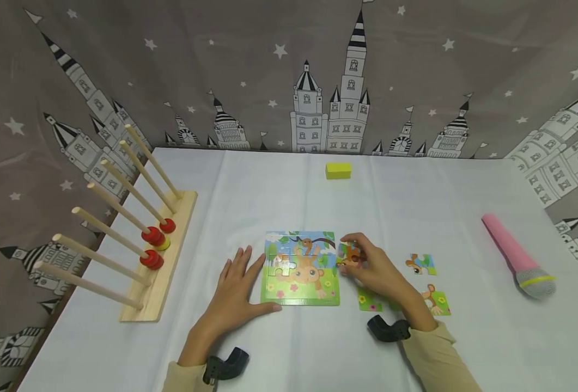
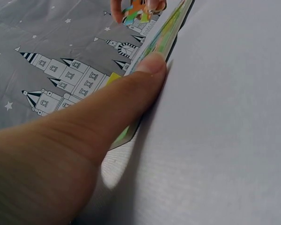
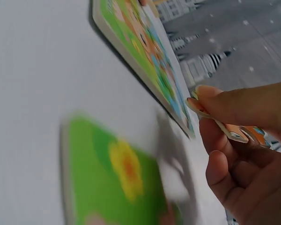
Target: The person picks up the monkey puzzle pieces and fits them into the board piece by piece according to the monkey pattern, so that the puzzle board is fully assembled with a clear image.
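A square puzzle board (image 1: 300,288) with a monkey picture lies on the white table; some pieces sit in its upper left part. My left hand (image 1: 237,294) rests flat at its left side, fingers spread, the thumb touching the lower left edge. Just off the board's right edge, my right hand (image 1: 379,272) pinches an orange and green puzzle piece (image 1: 351,255) between thumb and fingers. The right wrist view shows this piece (image 3: 236,132) held above the table. Beneath that hand lies a green piece with a yellow flower (image 3: 126,168), partly hidden in the head view.
Loose puzzle pieces (image 1: 422,264) lie right of the right hand. A pink toy microphone (image 1: 511,247) is at the far right. At the left stands a wooden peg rack (image 1: 171,261) with red and yellow rings. A yellow block (image 1: 338,171) sits at the back.
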The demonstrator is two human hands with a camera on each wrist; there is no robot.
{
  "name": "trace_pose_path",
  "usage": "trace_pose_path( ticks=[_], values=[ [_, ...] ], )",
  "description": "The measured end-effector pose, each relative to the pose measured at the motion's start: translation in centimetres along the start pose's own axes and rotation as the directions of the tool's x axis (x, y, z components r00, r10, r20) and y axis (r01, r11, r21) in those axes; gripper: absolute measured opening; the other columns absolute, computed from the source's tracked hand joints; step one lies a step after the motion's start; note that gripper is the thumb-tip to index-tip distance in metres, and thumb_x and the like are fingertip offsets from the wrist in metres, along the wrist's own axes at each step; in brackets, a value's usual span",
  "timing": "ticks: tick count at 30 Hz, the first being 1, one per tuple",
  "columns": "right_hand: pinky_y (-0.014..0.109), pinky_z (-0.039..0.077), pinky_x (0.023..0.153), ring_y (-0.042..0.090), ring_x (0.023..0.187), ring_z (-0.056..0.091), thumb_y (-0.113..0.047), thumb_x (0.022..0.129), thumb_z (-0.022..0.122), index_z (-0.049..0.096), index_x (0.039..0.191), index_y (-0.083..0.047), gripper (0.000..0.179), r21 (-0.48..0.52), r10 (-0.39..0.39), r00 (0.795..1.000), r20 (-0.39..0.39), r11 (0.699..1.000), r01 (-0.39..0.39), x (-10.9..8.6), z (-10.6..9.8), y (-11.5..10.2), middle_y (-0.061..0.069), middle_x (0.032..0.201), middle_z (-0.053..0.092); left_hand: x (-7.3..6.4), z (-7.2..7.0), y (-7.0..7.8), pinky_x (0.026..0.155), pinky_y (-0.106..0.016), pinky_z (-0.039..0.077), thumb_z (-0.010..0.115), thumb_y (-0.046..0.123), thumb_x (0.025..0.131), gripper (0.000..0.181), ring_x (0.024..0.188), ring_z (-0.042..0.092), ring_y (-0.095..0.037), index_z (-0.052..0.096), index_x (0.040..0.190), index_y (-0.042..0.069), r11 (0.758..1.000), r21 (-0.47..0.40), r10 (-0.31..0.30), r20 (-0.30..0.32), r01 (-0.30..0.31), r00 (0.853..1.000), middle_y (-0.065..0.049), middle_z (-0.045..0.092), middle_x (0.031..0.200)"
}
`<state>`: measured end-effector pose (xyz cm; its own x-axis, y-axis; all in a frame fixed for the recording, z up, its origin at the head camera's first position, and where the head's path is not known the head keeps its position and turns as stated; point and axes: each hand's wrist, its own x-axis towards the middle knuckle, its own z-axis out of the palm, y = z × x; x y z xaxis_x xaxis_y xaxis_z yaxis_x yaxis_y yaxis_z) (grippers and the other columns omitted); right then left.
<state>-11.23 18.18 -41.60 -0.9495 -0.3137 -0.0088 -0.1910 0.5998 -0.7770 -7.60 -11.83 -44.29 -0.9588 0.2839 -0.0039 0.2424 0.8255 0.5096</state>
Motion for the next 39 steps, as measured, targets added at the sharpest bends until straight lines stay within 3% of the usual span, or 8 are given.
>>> trace_pose_path(
  ticks=[4,13,17,22,28,35,39],
  values=[
    [0.024,0.040,0.062,0.013,0.068,0.048,-0.013,0.074,0.074,0.041,0.124,-0.016,0.060,0.016,-0.025,1.000,0.019,1.000,0.025,1.1,1.4,-1.1,0.007,0.092,0.056,-0.1,-0.4,-0.2,0.114,-0.051,0.005,0.071,0.062,0.059,0.103,0.142,0.005,-0.031,0.031,0.142,0.015,1.000,-0.009,0.001,0.012,-0.001,1.000,-0.013,0.013,0.153],
    [0.024,0.043,0.067,0.013,0.078,0.051,-0.014,0.075,0.073,0.046,0.126,-0.014,0.058,0.058,-0.079,0.994,0.080,0.996,0.075,2.6,3.8,-2.8,0.007,0.100,0.057,-0.2,-0.4,-0.3,0.113,-0.052,0.006,0.070,0.063,0.061,0.103,0.142,0.005,-0.030,0.030,0.143,0.016,1.000,-0.003,0.010,0.010,-0.010,1.000,-0.013,0.012,0.153],
    [0.021,0.041,0.062,0.012,0.073,0.047,-0.014,0.075,0.073,0.048,0.127,-0.013,0.058,0.044,-0.081,0.993,0.088,0.996,0.077,2.9,4.6,-3.4,0.006,0.100,0.059,-0.2,-0.3,-0.2,0.113,-0.052,0.006,0.071,0.062,0.061,0.102,0.142,0.005,-0.031,0.030,0.142,0.016,1.000,-0.002,0.014,0.008,-0.014,1.000,-0.013,0.013,0.153],
    [0.020,0.041,0.065,0.011,0.076,0.047,-0.016,0.075,0.074,0.048,0.128,-0.013,0.059,0.010,-0.090,0.993,0.075,0.996,0.090,3.0,5.3,-3.7,0.005,0.106,0.060,-0.2,-0.4,-0.2,0.113,-0.052,0.006,0.071,0.062,0.061,0.102,0.142,0.006,-0.031,0.030,0.142,0.016,1.000,0.002,0.020,0.005,-0.020,1.000,-0.014,0.013,0.153],
    [0.019,0.042,0.062,0.008,0.072,0.049,-0.019,0.074,0.074,0.044,0.129,-0.008,0.064,-0.020,-0.140,0.988,0.064,0.990,0.142,3.2,5.9,-4.1,0.004,0.089,0.058,-0.3,-0.5,-0.2,0.113,-0.051,0.006,0.070,0.062,0.062,0.102,0.142,0.005,-0.030,0.029,0.143,0.016,1.000,-0.004,0.017,0.014,-0.017,1.000,-0.014,0.013,0.153],
    [0.028,0.042,0.075,0.014,0.087,0.045,-0.028,0.069,0.078,0.053,0.123,-0.006,0.063,-0.134,-0.157,0.987,-0.019,0.979,0.153,3.2,6.3,-4.1,0.003,0.096,0.056,-0.3,-0.5,-0.3,0.113,-0.052,0.006,0.070,0.062,0.062,0.102,0.142,0.005,-0.031,0.029,0.143,0.016,1.000,0.001,0.018,0.008,-0.018,1.000,-0.014,0.012,0.153],
    [0.029,0.038,0.076,0.016,0.089,0.040,-0.031,0.067,0.079,0.057,0.118,-0.005,0.062,-0.175,-0.173,0.984,-0.034,0.971,0.164,3.2,6.4,-3.7,0.005,0.094,0.052,-0.3,-0.5,-0.3,0.113,-0.051,0.006,0.070,0.062,0.062,0.102,0.142,0.005,-0.031,0.029,0.143,0.016,1.000,0.003,0.021,0.011,-0.021,1.000,-0.014,0.012,0.153]
  ],
)
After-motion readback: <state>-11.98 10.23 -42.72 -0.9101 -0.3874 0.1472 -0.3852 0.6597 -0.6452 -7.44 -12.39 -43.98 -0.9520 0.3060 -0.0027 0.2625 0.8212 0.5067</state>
